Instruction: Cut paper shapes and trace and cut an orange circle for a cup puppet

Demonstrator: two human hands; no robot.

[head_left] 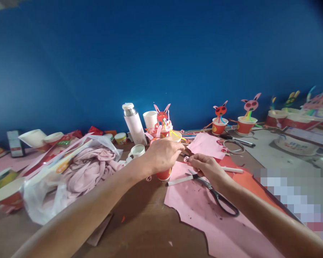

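My left hand (165,154) is closed above a red paper cup (164,175), hiding much of it. Whatever its fingers pinch, if anything, is hidden. To the right, my right hand (208,166) pinches a small round pink paper piece (186,159) with a dark mark, close to the left fingertips. A thin dark strip shows between the two hands. Another small marked disc (149,178) hangs at the cup's left side. Under my right hand, black-handled scissors (218,197) and a white pen (181,180) lie on a pink paper sheet (193,218) dotted with scraps.
A thermos (134,125) and a white mug (137,151) stand behind my left arm. Left of it lies a plastic bag (48,193) with pink cloth (94,166). Cups with paper rabbit faces, such as a red cup (246,126), line the blue wall. Orange paper (247,182) lies right.
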